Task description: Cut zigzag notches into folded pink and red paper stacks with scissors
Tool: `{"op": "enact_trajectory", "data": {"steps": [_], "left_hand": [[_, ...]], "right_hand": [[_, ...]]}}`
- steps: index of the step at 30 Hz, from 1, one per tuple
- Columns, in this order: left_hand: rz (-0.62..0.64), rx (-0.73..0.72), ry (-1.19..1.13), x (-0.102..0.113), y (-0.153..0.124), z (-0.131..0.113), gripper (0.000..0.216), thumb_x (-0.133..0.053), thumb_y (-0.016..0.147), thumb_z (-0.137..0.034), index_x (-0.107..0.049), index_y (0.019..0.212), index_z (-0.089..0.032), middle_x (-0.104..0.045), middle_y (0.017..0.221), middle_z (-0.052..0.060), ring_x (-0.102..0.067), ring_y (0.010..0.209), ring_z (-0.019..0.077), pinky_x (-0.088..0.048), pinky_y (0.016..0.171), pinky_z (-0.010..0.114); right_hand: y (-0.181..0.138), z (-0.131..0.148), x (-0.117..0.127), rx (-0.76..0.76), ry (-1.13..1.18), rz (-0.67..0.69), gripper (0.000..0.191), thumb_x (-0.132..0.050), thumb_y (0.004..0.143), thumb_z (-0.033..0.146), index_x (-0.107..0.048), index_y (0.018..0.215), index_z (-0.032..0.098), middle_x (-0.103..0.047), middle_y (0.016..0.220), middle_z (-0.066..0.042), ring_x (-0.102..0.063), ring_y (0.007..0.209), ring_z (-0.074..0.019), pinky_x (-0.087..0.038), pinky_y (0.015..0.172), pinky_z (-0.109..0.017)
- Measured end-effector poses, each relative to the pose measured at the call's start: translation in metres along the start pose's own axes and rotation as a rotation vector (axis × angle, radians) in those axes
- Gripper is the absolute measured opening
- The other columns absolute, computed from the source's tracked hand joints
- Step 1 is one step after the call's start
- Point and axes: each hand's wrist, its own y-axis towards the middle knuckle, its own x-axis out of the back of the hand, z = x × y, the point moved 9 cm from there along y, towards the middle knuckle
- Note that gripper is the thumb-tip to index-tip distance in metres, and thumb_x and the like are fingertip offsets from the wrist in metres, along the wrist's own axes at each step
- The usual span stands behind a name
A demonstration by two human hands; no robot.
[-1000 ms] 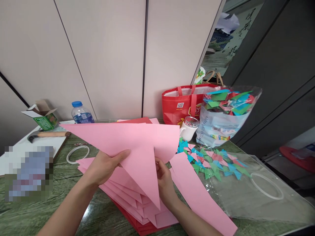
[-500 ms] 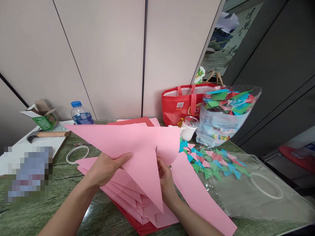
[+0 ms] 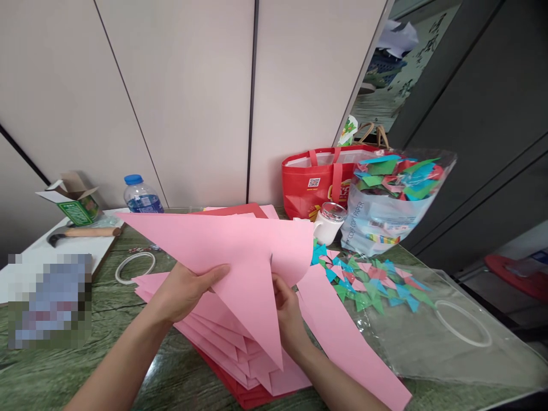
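Note:
A large folded pink paper sheet is held up in front of me, with a long point to the left and another hanging down. My left hand grips its lower left edge, thumb on top and fingers underneath. My right hand is curled beside a cut edge, its fingers partly behind the paper. A thin dark blade-like tip pokes out at the top of that cut; the rest of the tool is hidden. Below lies a stack of pink sheets with red sheets under it.
Cut paper triangles lie beside a clear plastic sheet. Behind stand a white mug, a red bag and a bag of paper scraps. A bottle, sickle and tape ring are at left.
The pink sheet's left point has shifted slightly up and to the right. Both hands keep nearly the same place and grip.

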Motion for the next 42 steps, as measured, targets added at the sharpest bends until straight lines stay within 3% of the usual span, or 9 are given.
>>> {"op": "enact_trajectory", "data": {"steps": [34, 42], "left_hand": [[0.002, 0.010, -0.001, -0.0042, -0.0022, -0.0037, 0.033, -0.068, 0.066, -0.035, -0.061, 0.094, -0.018, -0.065, 0.092, 0.006, -0.059, 0.077, 0.0211, -0.048, 0.055, 0.028], [0.035, 0.056, -0.105, -0.0070, -0.0011, -0.0004, 0.037, -0.070, 0.066, -0.031, -0.057, 0.098, -0.019, -0.064, 0.095, 0.006, -0.058, 0.082, 0.0215, -0.048, 0.058, 0.028]], "right_hand": [[-0.0024, 0.0001, 0.0056, -0.031, -0.025, -0.085, 0.021, -0.066, 0.056, 0.008, -0.065, 0.075, 0.017, -0.070, 0.070, 0.001, -0.062, 0.063, -0.0142, -0.048, 0.054, -0.019], [-0.0013, -0.0006, 0.0024, 0.007, -0.032, -0.034, 0.026, -0.068, 0.057, 0.010, -0.062, 0.082, 0.017, -0.070, 0.080, -0.002, -0.063, 0.072, -0.0171, -0.051, 0.061, -0.023]]}}
